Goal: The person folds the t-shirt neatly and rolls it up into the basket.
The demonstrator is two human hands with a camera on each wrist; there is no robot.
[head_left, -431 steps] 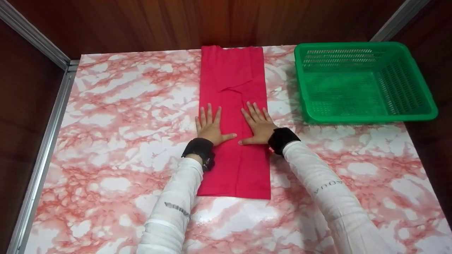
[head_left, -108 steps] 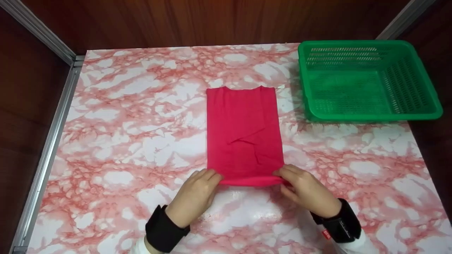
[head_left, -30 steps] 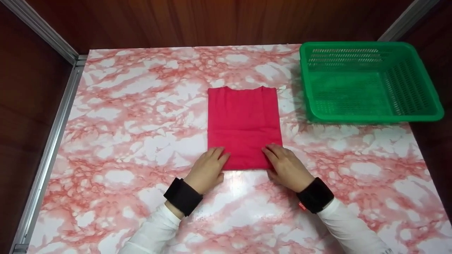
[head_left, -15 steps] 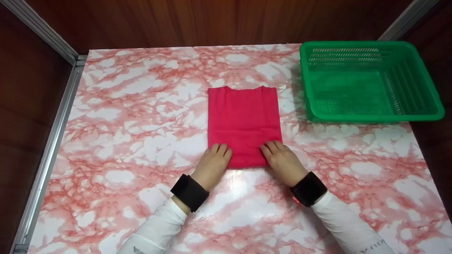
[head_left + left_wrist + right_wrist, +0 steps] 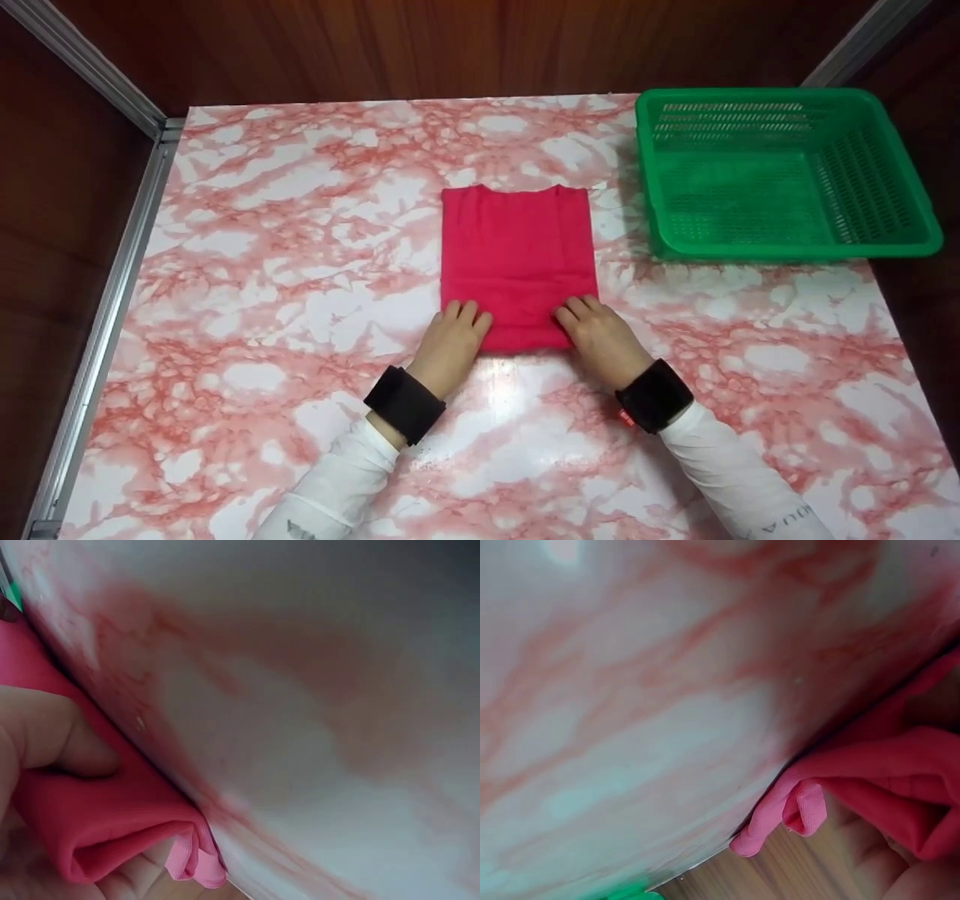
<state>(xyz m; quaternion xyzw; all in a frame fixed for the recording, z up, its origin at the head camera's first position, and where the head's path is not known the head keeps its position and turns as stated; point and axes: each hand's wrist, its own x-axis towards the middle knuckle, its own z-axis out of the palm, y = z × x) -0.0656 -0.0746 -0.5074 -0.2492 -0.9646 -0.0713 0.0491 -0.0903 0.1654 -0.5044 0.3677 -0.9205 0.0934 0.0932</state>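
A folded red shirt lies mid-table, its dipped neckline at the far edge. My left hand grips the near left corner. In the left wrist view, that folded edge of the shirt sits between thumb and fingers. My right hand holds the near right corner, fingertips curled over the top. Its thumb is hidden in the head view. Seen from the right wrist, the shirt's layers bulge around the fingers, and a pinker ribbed bit pokes out beyond.
A green plastic basket with slotted sides stands at the back right, nothing visible in it. The red-and-white marbled table is bounded by dark wood panels behind and at both sides.
From a long strip under flat hands, the shirt has been drawn nearer and its near end folded over to make it shorter. In the last second, both hands and the near edge moved slightly away.
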